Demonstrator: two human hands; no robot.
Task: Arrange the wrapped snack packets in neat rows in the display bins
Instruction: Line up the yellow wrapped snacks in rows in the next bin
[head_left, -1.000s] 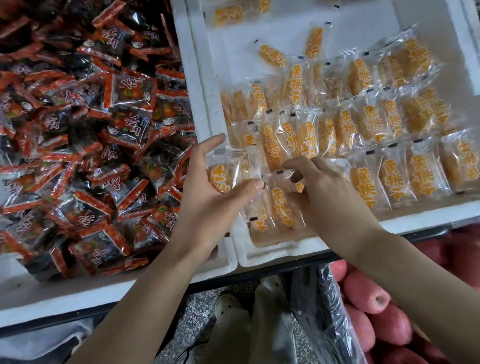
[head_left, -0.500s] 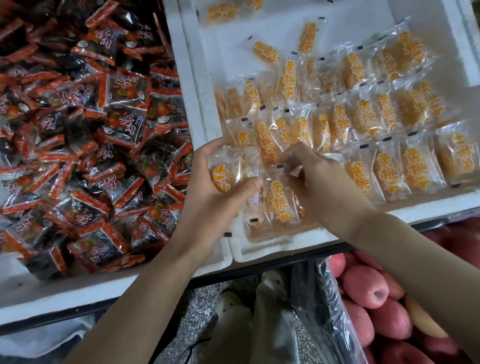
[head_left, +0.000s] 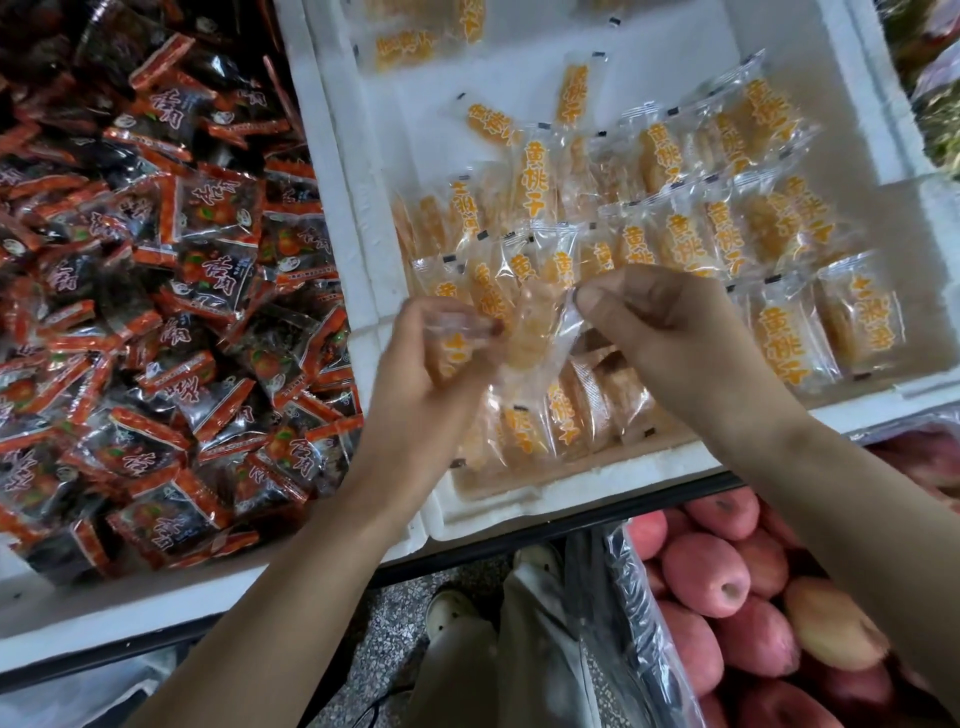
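Observation:
A white foam bin (head_left: 571, 491) holds several clear packets of yellow dried peach (head_left: 779, 343), laid in rough rows. Above the bin's near left corner my left hand (head_left: 431, 374) grips one yellow packet (head_left: 452, 348), blurred by motion. My right hand (head_left: 670, 332) pinches the edge of a second clear packet (head_left: 540, 332) that hangs between the two hands. More packets (head_left: 561, 421) stand on edge in the front row below them.
A second foam bin (head_left: 332, 171) on the left is heaped with red and black snack packets (head_left: 156, 291). Pink apples (head_left: 722, 577) lie in a plastic-lined crate at lower right. My trouser legs and shoes show on the speckled floor below.
Both hands have lifted off the front row. The right hand now pinches a clear packet raised between the hands, and the left hand has curled tighter round its packet.

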